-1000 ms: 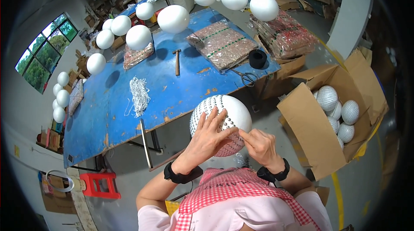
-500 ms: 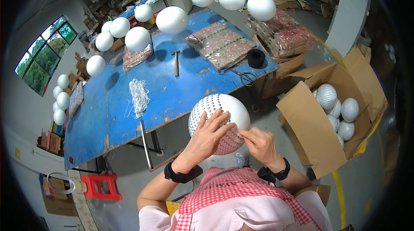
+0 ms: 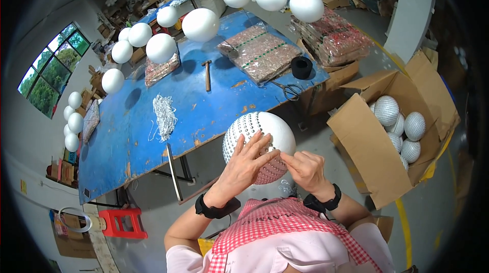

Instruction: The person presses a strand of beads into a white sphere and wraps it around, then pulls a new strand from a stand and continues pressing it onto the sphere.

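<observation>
A white ball (image 3: 281,130) sits in front of my body, just off the table's near edge. Rows of small silvery beads (image 3: 249,124) cover its left and lower parts; its upper right is bare white. Across the beaded side lies my left hand (image 3: 243,165), open, fingers spread flat on the surface. My right hand (image 3: 305,169) is closed in a pinch at the ball's right side, close to the left fingertips. What it pinches is too small to make out. A bundle of silvery bead strings (image 3: 164,118) lies on the blue table (image 3: 204,105).
Black tape (image 3: 301,67), scissors (image 3: 287,91), a hammer (image 3: 207,75) and wrapped packs (image 3: 259,53) lie on the table. Several plain white balls (image 3: 201,25) stand above its far and left sides. At right, a cardboard box (image 3: 371,153) holds beaded balls (image 3: 386,110). A red stool (image 3: 124,223) stands lower left.
My left fingers have shifted slightly on the ball, the index finger now reaching nearer my right fingertips. My right hand stays pinched at nearly the same spot. The whole view has tilted a little.
</observation>
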The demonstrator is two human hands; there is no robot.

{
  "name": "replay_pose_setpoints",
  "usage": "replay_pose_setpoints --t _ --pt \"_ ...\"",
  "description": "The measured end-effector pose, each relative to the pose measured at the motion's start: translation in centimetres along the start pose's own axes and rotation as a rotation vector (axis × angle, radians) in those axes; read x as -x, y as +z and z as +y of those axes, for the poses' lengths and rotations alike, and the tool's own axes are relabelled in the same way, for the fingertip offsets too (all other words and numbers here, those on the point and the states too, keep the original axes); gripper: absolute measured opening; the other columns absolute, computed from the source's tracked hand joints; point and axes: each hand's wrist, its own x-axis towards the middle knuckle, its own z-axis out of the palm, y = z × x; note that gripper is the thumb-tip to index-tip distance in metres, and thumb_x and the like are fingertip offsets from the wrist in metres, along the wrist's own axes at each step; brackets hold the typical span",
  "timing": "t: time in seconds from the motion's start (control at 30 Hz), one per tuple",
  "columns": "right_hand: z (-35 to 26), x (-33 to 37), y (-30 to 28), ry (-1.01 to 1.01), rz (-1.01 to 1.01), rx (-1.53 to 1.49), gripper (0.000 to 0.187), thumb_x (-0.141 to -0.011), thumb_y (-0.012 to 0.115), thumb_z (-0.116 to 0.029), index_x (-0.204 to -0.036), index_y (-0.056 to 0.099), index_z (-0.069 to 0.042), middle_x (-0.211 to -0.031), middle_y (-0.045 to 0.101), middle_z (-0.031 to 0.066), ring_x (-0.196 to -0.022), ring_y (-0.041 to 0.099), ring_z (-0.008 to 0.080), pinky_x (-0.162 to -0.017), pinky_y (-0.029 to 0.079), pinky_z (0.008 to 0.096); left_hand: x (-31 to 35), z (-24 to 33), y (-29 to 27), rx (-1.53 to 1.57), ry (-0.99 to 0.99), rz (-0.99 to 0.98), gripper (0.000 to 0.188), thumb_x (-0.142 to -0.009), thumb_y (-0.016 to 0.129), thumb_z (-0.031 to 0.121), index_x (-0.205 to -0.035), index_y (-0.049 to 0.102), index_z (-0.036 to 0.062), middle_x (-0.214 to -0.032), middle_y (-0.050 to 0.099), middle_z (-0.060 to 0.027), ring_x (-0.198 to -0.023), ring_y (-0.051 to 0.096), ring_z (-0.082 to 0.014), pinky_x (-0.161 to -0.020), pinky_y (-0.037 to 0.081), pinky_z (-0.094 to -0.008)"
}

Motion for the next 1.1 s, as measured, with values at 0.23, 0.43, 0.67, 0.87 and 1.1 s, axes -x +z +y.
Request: replay_pose_setpoints --t 0.23,0.43,0.67,0.87,1.1 --pt "0.4 0.3 0.2 0.014 -0.005 -0.004 0.017 -0.075 0.07 -0.006 -0.092 0.07 -0.009 -0.064 0.056 0.0041 -0.056 0.058 0.0199 -0.048 0.045 0.0311 -0.6 0.1 -0.1 0.094 -0.029 -0.003 0.05 -0.082 0.067 0.008 -0.129 0.059 0.025 -0.144 0.043 -0.0105 -0.138 0.035 -0.0344 -0.112 0.022 -0.057" --pt "0.8 1.1 0.9 0.601 -0.098 -0.632 0.009 -0.085 0.069 -0.012 -0.087 0.064 -0.004 -0.064 0.064 0.0043 -0.051 0.059 0.0139 -0.046 0.043 0.0257 -0.5 0.7 0.4 -0.045 0.007 0.008 0.044 -0.082 0.07 0.02 -0.124 0.062 0.0261 -0.141 0.046 -0.012 -0.136 0.038 -0.0348 -0.109 0.026 -0.0579" --pt "2.1 0.8 -0.6 0.982 -0.341 -0.957 0.02 -0.089 0.069 -0.02 -0.08 0.059 -0.005 -0.066 0.065 0.0021 -0.052 0.054 0.0037 -0.047 0.041 0.0179 -0.5 1.0 0.6 -0.06 -0.022 0.066 0.044 -0.08 0.071 0.014 -0.122 0.065 0.0272 -0.137 0.048 -0.0101 -0.135 0.037 -0.0351 -0.11 0.027 -0.0561" --pt "4.2 3.9 -0.2 0.953 -0.351 -0.98 0.019 -0.089 0.069 -0.02 -0.086 0.061 -0.003 -0.069 0.065 0.0012 -0.058 0.057 0.0046 -0.05 0.045 0.019 -0.3 0.4 0.2 -0.039 -0.088 0.124 0.048 -0.078 0.07 0.002 -0.121 0.065 0.0221 -0.129 0.051 -0.0109 -0.129 0.042 -0.0376 -0.106 0.034 -0.0539" --pt "5.0 5.4 0.2 0.815 -0.346 -0.972 0.019 -0.088 0.069 -0.017 -0.093 0.063 0.001 -0.072 0.065 0.0009 -0.064 0.058 0.0052 -0.056 0.047 0.0224 -0.7 0.9 0.7 0.007 -0.089 0.13 0.057 -0.073 0.078 0.009 -0.125 0.062 0.0236 -0.13 0.046 -0.0167 -0.129 0.041 -0.0418 -0.105 0.035 -0.055"
